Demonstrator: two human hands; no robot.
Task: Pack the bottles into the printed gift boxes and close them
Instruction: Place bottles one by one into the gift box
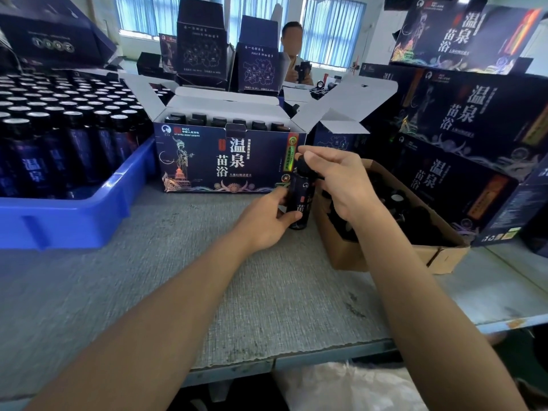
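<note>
Both hands are closed on one dark bottle (pixel 299 203), stood upright on the grey table mat (pixel 237 286). The left hand (pixel 267 223) is wrapped round its lower body, while the cap is pinched from above by the thumb and fingers of the right hand (pixel 341 179). The bottle is held just in front of the right corner of the open printed gift box (pixel 225 164), where a row of capped bottles is seated and the flaps are raised. A brown carton (pixel 385 259) of what appear to be dark caps lies just to the right; a blue crate (pixel 74 215) packed with bottles is set to the left. Closed gift boxes (pixel 474 120) are stacked behind. The bottle is judged rigid, smooth-sided and possibly breakable; a grip round the body, not the cap alone, is advised for lifting.
</note>
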